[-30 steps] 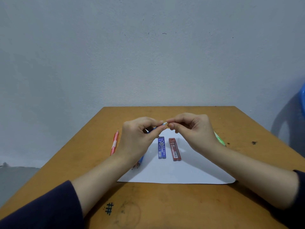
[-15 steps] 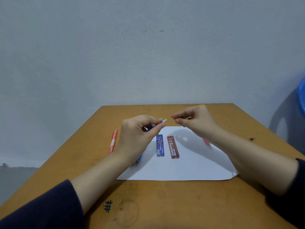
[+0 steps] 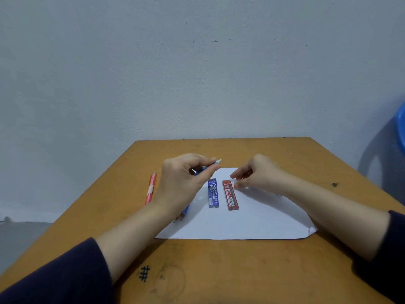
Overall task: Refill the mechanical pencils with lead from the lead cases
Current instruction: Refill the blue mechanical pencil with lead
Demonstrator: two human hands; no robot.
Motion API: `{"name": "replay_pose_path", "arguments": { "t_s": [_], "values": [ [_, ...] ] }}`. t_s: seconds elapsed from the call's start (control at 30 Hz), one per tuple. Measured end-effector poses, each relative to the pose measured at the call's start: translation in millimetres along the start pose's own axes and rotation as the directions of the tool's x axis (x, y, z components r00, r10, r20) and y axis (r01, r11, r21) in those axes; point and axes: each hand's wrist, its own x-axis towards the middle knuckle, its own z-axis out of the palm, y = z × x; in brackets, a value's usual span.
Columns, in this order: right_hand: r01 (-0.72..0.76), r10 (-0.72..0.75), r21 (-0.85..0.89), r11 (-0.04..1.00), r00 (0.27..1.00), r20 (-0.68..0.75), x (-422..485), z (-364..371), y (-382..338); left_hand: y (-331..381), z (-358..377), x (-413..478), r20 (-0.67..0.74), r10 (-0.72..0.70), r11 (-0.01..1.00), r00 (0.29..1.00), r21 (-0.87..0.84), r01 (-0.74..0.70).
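My left hand grips a blue mechanical pencil slantwise, its white back end pointing up and right and its tip low by my wrist. My right hand sits low over the white paper, just right of the red lead case. Its thumb and forefinger pinch a tiny cap that is hard to make out. The blue lead case lies flat beside the red one, both closed as far as I can see. A pink mechanical pencil lies on the table, left of my left hand.
The paper lies on a small orange-brown wooden table pushed against a grey wall. A blue plastic chair shows at the right edge. Any pencils under my right hand and forearm are hidden.
My right hand pulled away from the blue pencil's back end, then came down to the paper beside the red lead case. My left hand kept holding the pencil almost still.
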Motion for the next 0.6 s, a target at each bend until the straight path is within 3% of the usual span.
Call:
{"name": "replay_pose_path", "arguments": {
  "t_s": [0.3, 0.6],
  "values": [
    [0.017, -0.016, 0.015, 1.0, 0.998, -0.053, -2.1, 1.8, -2.0, -0.2, 1.0, -0.4, 0.014, -0.007, 1.0, 1.0, -0.008, 0.007],
    [0.066, -0.031, 0.324, 0.944, 0.993, -0.114, -5.0, -4.5, -9.3, -1.9, 1.8, -0.7, 0.031, -0.002, 1.0, 1.0, 0.023, 0.001]
  ]
}}
